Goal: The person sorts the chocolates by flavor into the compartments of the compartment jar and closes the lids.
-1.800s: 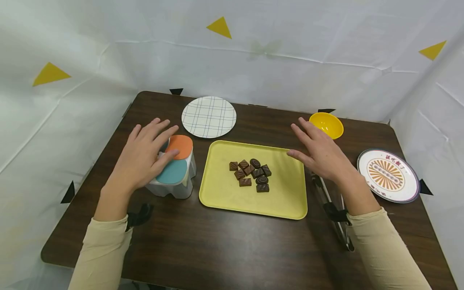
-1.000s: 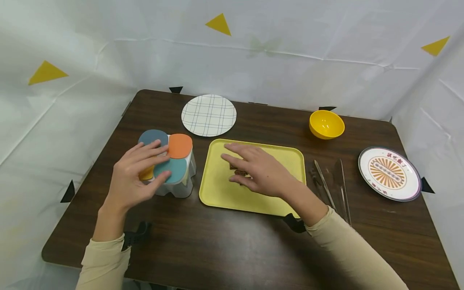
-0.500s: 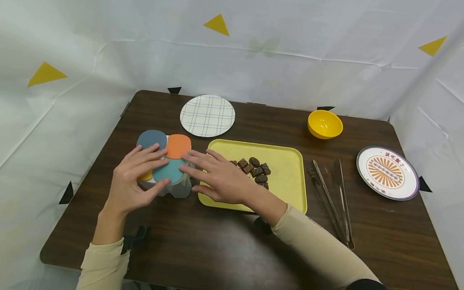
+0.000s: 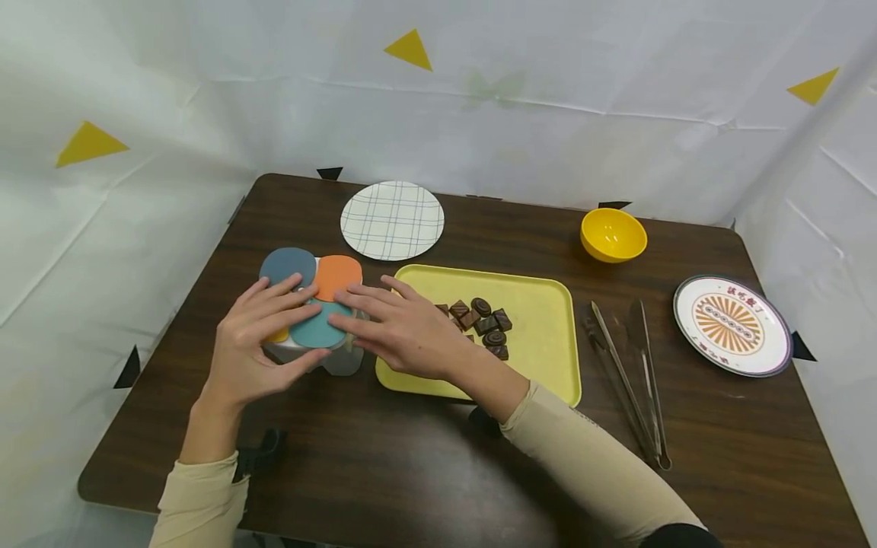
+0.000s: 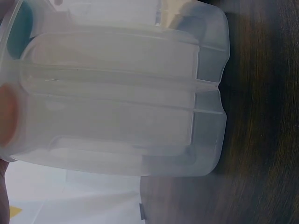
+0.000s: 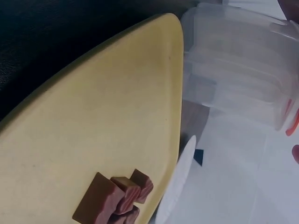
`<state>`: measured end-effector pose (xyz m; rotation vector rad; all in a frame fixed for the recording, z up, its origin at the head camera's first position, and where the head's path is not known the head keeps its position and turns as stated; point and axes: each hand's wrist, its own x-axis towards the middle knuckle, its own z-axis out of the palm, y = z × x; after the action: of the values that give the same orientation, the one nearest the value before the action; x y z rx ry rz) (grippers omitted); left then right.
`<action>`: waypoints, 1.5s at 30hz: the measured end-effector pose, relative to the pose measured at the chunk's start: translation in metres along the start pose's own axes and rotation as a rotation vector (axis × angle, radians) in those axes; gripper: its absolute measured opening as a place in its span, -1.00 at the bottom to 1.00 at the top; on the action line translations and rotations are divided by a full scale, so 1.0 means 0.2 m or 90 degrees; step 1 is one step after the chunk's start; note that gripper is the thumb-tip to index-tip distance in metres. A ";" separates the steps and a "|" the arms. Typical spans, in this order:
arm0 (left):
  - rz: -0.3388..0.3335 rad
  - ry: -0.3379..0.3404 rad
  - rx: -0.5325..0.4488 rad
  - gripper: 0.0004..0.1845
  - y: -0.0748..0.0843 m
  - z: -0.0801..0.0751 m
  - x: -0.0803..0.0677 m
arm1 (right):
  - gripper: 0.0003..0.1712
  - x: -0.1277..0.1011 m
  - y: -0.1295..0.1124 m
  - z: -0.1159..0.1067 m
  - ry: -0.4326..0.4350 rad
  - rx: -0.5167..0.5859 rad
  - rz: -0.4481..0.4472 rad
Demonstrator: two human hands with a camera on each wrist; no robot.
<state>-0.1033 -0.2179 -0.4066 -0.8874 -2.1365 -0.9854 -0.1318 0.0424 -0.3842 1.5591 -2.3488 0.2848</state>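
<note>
Dark wood-grain surface (image 4: 425, 472) carrying everything. Checked plate (image 4: 392, 219) lying at 12 o'clock. Yellow bowl (image 4: 613, 234) sitting at 1 o'clock. Patterned plate (image 4: 733, 326) lying at 3 o'clock, near edge. Metal tongs (image 4: 630, 380) lying between patterned plate and yellow tray (image 4: 541, 365), which is resting at centre. Clear container with coloured lids (image 4: 311, 304) standing at 9 o'clock, just beside tray.
</note>
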 end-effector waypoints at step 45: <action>0.016 0.034 -0.017 -0.40 -0.02 0.03 0.00 | -0.47 0.04 0.00 0.01 0.101 -0.052 0.002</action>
<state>-0.1072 -0.2145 -0.4112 -0.8897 -2.0674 -1.0161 -0.1342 0.0344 -0.3830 1.4405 -2.2129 0.2974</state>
